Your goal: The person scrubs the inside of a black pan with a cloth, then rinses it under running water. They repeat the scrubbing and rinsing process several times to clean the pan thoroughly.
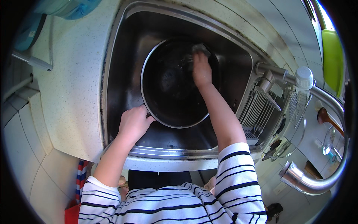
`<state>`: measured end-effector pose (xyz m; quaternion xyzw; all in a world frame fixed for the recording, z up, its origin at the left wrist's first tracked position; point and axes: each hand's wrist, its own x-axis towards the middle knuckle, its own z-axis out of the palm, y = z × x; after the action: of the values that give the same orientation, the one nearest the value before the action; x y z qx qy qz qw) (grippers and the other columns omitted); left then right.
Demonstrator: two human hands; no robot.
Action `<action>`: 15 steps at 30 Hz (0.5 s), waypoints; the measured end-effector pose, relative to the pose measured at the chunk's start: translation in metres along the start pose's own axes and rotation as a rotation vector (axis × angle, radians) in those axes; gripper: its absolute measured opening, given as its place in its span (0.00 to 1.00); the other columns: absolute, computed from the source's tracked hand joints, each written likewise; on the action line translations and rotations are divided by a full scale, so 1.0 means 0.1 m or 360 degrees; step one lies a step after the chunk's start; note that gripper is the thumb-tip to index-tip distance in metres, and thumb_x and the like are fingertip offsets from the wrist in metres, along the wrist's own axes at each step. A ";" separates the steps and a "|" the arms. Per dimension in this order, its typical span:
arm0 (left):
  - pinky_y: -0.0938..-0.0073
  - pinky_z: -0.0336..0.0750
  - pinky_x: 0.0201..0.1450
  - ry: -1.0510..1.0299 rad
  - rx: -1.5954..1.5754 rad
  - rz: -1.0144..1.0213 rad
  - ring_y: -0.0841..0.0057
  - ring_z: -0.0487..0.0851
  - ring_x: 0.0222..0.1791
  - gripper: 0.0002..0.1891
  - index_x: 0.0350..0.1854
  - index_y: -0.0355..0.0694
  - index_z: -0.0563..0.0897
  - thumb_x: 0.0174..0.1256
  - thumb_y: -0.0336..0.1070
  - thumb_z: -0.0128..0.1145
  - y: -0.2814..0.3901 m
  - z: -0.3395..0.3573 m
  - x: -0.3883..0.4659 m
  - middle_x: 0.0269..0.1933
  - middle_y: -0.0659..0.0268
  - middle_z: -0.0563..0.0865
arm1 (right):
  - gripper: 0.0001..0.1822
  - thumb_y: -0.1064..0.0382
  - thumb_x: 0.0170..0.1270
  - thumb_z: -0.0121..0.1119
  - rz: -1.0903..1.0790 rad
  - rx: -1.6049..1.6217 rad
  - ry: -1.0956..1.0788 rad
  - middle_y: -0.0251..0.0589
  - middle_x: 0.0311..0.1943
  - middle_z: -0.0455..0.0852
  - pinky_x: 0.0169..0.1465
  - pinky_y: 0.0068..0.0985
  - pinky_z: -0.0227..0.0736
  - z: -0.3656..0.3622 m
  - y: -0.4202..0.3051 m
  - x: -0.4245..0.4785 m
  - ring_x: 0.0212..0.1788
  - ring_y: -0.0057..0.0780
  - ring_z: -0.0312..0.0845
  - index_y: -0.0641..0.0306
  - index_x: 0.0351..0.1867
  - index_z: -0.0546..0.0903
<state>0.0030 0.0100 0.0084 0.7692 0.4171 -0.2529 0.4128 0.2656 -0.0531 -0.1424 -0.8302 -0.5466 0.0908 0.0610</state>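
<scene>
A large dark round pan with a pale rim lies in the stainless steel sink. At the pan's lower left, my left hand is closed around its handle, most of which the hand hides. My right hand reaches inside the pan near its upper right wall. Under those fingertips is a blurred greyish scrubber or cloth, pressed against the pan. A few small light specks and wet-looking shine show on the pan's inner surface.
Right of the sink stand a metal faucet with a curved spout, a wire drying rack and a white-capped bottle. A speckled counter borders the sink's left side. A wooden ladle and a green board are at the far right.
</scene>
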 end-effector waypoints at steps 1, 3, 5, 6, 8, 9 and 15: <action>0.60 0.78 0.46 0.0002 0.0000 -0.0001 0.54 0.85 0.38 0.15 0.34 0.31 0.83 0.57 0.41 0.64 0.00 0.00 0.00 0.32 0.48 0.85 | 0.22 0.77 0.57 0.51 0.0218 0.0004 -0.0162 0.48 0.60 0.70 0.55 0.35 0.75 -0.06 0.04 -0.06 0.60 0.46 0.69 0.66 0.56 0.73; 0.60 0.78 0.46 0.0010 -0.0026 0.0006 0.54 0.85 0.38 0.15 0.33 0.31 0.83 0.57 0.41 0.64 0.00 -0.01 -0.01 0.32 0.48 0.85 | 0.19 0.72 0.55 0.58 0.0382 -0.0105 -0.0317 0.51 0.53 0.77 0.51 0.37 0.78 -0.15 0.07 -0.27 0.54 0.48 0.75 0.67 0.51 0.75; 0.60 0.78 0.46 0.0018 -0.0039 0.0008 0.54 0.85 0.38 0.14 0.33 0.31 0.83 0.57 0.41 0.64 0.00 -0.01 -0.01 0.32 0.48 0.85 | 0.21 0.67 0.49 0.65 0.0678 -0.0144 -0.0659 0.51 0.48 0.80 0.49 0.37 0.79 -0.14 0.02 -0.50 0.48 0.46 0.80 0.67 0.47 0.77; 0.60 0.78 0.46 0.0019 -0.0035 -0.0002 0.53 0.85 0.38 0.14 0.34 0.31 0.83 0.57 0.40 0.64 -0.02 0.01 -0.01 0.32 0.48 0.85 | 0.21 0.66 0.50 0.65 0.0684 -0.0127 -0.0840 0.52 0.47 0.80 0.49 0.38 0.79 -0.17 -0.03 -0.61 0.47 0.47 0.81 0.66 0.46 0.77; 0.60 0.78 0.46 0.0027 -0.0039 -0.0012 0.53 0.85 0.38 0.14 0.34 0.31 0.83 0.57 0.40 0.63 -0.03 0.03 -0.02 0.32 0.48 0.85 | 0.18 0.66 0.52 0.64 0.0678 -0.0116 -0.1040 0.52 0.46 0.80 0.47 0.38 0.80 -0.21 -0.08 -0.64 0.45 0.48 0.82 0.66 0.45 0.77; 0.60 0.78 0.46 0.0032 -0.0043 0.0003 0.53 0.85 0.38 0.14 0.34 0.31 0.83 0.57 0.40 0.63 -0.03 0.03 -0.02 0.32 0.48 0.85 | 0.17 0.66 0.52 0.63 0.0638 -0.0172 -0.0842 0.52 0.46 0.80 0.46 0.37 0.80 -0.20 -0.05 -0.61 0.45 0.48 0.82 0.66 0.45 0.77; 0.61 0.78 0.45 0.0057 -0.0008 0.0041 0.54 0.85 0.37 0.14 0.35 0.30 0.82 0.58 0.39 0.63 -0.04 0.04 -0.02 0.32 0.47 0.85 | 0.13 0.70 0.52 0.60 0.0296 -0.0316 -0.0123 0.47 0.43 0.78 0.41 0.34 0.81 -0.08 0.12 -0.12 0.43 0.42 0.81 0.63 0.41 0.75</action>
<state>-0.0015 0.0073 0.0061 0.7779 0.4151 -0.2326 0.4104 0.2733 -0.0689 -0.1364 -0.8751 -0.4755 0.0733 -0.0511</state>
